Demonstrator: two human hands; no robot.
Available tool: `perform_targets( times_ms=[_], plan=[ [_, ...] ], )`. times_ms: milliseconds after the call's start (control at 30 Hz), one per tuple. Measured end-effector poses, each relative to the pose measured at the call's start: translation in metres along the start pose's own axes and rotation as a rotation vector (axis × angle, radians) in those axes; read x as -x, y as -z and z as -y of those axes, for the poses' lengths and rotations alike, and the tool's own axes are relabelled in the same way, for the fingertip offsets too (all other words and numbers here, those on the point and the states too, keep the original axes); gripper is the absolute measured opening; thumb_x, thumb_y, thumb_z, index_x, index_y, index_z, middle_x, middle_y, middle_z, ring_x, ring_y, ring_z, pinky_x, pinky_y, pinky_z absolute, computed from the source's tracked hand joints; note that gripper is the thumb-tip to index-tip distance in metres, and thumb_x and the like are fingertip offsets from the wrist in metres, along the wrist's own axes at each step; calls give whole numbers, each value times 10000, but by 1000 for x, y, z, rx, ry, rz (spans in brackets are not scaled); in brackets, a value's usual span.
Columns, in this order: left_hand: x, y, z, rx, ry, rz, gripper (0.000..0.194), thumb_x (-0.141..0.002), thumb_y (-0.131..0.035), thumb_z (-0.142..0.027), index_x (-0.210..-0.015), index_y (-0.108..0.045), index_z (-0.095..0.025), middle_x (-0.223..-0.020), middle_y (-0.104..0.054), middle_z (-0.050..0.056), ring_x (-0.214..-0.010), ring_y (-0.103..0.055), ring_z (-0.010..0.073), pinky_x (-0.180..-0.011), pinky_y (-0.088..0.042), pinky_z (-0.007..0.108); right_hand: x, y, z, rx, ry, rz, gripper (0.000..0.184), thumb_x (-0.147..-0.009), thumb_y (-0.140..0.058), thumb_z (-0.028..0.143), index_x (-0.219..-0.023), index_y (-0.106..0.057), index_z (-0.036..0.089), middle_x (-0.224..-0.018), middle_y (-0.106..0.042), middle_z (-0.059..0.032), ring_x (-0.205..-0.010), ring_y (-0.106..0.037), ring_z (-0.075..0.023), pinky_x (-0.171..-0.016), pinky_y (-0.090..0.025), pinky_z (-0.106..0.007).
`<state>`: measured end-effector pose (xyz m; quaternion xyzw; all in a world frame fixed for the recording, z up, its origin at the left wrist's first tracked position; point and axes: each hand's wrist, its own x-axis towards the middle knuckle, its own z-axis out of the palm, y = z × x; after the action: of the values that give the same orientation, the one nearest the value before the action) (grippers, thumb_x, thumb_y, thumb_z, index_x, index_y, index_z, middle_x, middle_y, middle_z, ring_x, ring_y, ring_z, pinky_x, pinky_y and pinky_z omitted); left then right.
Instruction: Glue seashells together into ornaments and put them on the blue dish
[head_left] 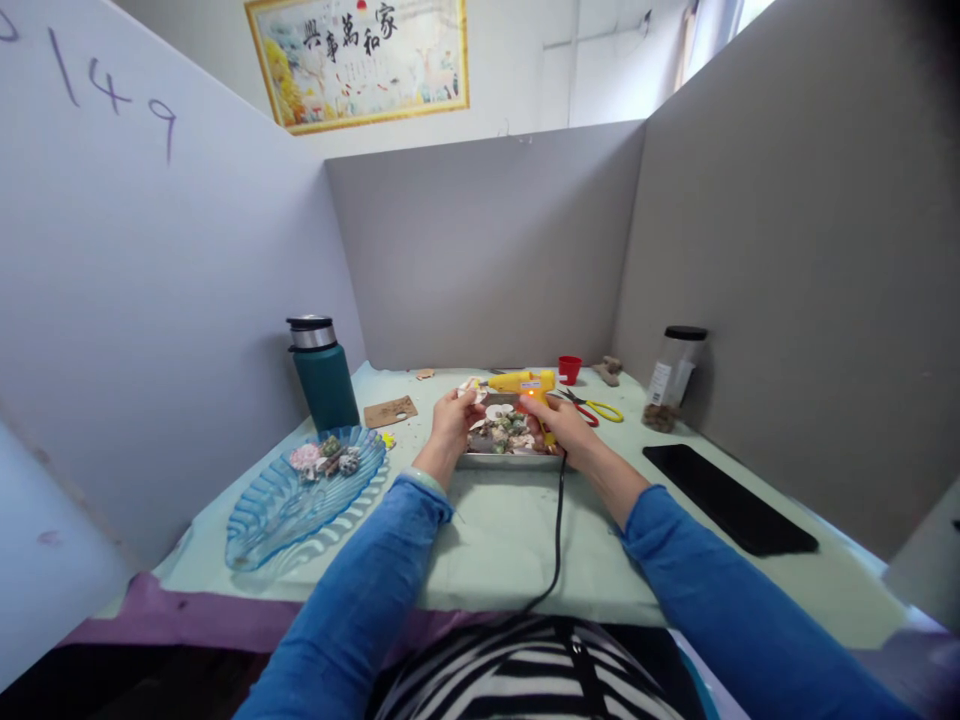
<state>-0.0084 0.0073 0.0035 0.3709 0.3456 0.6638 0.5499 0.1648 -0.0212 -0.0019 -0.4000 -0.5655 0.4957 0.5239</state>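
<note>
A yellow glue gun (517,382) with a lit orange light is gripped in my right hand (553,418). Its nozzle points left, at a small whitish piece (472,388) pinched in the fingers of my left hand (451,425); I cannot make out whether they touch. Below both hands stands a shallow grey tray (510,461), holding shells or stones and small succulent-like pieces (504,432). From the gun's handle a black cord (559,525) runs down toward my lap.
On the left are a blue leaf-shaped dish (281,520) with small succulent-like pieces, a teal bottle (326,385) and a brown card (390,411). Scissors (604,410), a red cup (570,370), a clear jar (671,380) and a black phone-like slab (727,498) lie right. Grey partitions (487,260) enclose the table.
</note>
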Motion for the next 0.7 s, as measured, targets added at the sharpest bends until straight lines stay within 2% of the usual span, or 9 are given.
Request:
perform_targets(
  times_ms=[267, 533, 700],
  plan=[
    [1, -1, -1, -6, 21, 34, 183, -670, -706, -141, -750, -542, -134, -624, -599, -16, -461, -524, 62, -515, -459, 210, -1, 0, -1, -28, 3, -17, 401, -718, -679, 547, -769, -510, 188, -545, -516, 51, -383, -430, -64, -336, -317, -181],
    [1, -1, -3, 42, 31, -28, 136, -709, -676, -117, -752, -548, -139, -601, -583, -25, -449, -512, 58, -517, -457, 206, -1, 1, 0, -13, 3, 6, 388, -726, -676, 533, -762, -509, 185, -530, -508, 53, -377, -421, -63, -329, -299, -183],
    [1, -1, -4, 56, 48, -26, 156, -701, -699, -127, -762, -556, -135, -621, -598, -17, -444, -505, 51, -513, -453, 202, 2, 0, 3, -37, -36, 16, 376, -727, -676, 521, -756, -495, 193, -521, -495, 61, -362, -405, -63, -313, -278, -185]
  ],
)
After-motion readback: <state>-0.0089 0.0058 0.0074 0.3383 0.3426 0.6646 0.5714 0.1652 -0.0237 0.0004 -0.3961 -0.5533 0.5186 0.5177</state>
